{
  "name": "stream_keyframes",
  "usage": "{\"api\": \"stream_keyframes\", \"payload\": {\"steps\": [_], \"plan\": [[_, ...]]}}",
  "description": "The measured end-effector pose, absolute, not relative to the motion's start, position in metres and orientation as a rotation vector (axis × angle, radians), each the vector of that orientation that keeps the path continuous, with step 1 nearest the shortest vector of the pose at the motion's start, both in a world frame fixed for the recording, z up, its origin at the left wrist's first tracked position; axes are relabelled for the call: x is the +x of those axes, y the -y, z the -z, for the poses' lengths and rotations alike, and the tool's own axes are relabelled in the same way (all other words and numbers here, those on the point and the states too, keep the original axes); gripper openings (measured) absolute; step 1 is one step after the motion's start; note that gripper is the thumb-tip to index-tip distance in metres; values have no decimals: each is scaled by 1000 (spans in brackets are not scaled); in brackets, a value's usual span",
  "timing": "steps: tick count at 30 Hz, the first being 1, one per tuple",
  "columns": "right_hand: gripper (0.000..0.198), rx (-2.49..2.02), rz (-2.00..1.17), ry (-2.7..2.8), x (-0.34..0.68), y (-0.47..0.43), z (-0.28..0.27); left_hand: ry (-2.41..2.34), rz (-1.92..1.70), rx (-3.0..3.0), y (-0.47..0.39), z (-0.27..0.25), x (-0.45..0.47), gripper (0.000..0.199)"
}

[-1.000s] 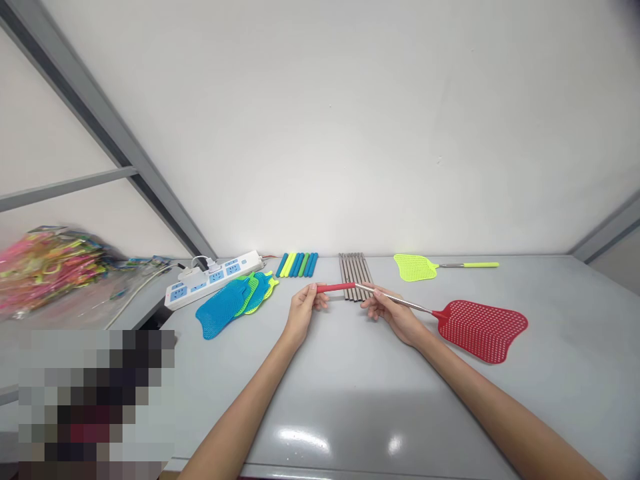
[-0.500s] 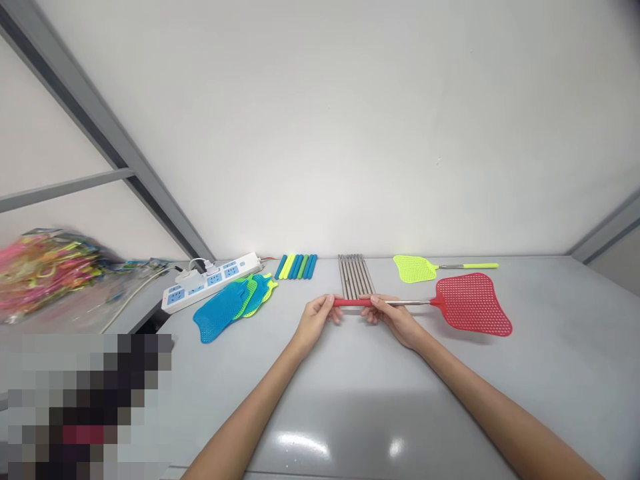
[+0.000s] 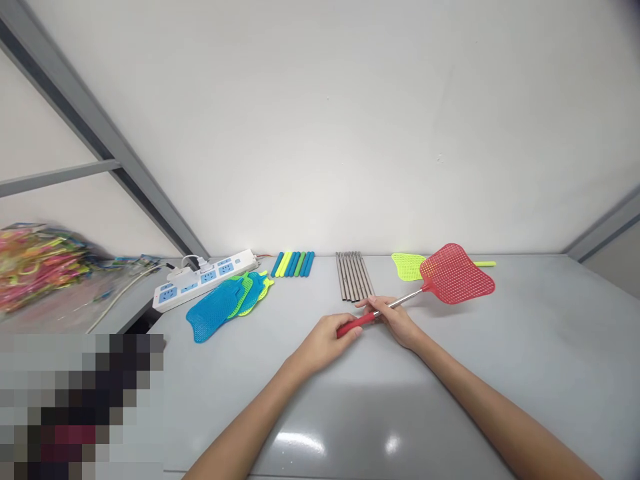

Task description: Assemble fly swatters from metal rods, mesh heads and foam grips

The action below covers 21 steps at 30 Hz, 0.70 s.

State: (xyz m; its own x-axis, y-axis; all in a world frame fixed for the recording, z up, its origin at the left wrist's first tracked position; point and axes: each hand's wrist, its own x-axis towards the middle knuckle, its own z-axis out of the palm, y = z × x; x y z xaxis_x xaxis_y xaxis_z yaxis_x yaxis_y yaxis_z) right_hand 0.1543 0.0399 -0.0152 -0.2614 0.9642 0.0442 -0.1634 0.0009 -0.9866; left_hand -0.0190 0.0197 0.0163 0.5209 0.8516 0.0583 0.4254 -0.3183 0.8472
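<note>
A red fly swatter is held above the table, tilted with its mesh head up to the right. My left hand is closed round the end of its red handle. Where the handle meets the metal rod, my right hand grips it between thumb and fingers. Just behind my hands lies a row of metal rods. A yellow-green fly swatter rests on the table at the back right, partly hidden by the red head.
Blue, yellow and green handle grips lie in a row by the wall. Left of them, several swatter heads overlap beside a white power strip. A plastic bag of colourful items sits at far left, above a pixelated area.
The red swatter has gone from level to tilted, its head rising and shifting left. My left hand has moved down and wrapped round the handle end.
</note>
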Motion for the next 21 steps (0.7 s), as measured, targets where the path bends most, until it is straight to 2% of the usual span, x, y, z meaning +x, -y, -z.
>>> {"api": "stream_keyframes", "payload": {"steps": [8, 15, 21], "plan": [[34, -959, -1471, 1309, 155, -38, 10, -1059, -649, 1880, -3, -13, -5, 23], [40, -774, -1538, 788, 165, -51, 17, -1171, -652, 1786, 9, -2, 3, 24], [25, -641, -1564, 527, 175, -64, 25, -1267, -568, 1750, 20, -1, 5, 25]]}}
